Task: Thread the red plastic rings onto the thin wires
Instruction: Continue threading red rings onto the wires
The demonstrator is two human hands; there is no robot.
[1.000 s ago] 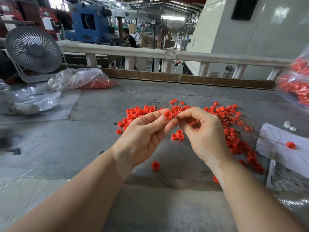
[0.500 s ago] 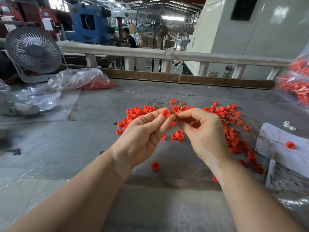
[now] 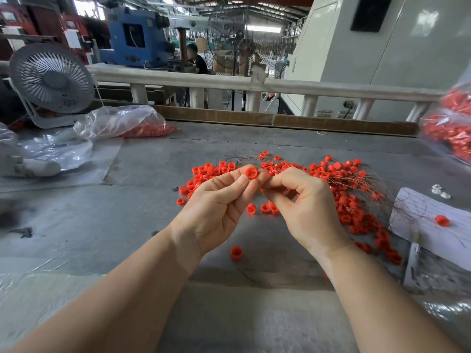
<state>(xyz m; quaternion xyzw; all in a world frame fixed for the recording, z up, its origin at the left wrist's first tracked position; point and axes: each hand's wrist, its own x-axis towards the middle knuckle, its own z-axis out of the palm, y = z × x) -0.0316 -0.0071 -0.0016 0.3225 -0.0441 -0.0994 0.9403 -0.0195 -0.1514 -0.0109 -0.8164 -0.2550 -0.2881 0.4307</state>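
Mid-task: my left hand (image 3: 216, 207) pinched one red ring (image 3: 251, 173) at centre frame, my right hand (image 3: 303, 207) pinched the thin wires (image 3: 356, 182), loose rings (image 3: 339, 174) remaining unthreaded behind.

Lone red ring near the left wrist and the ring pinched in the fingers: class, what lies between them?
Head view: the left hand fills that stretch, pinching the upper ring above the lone ring.
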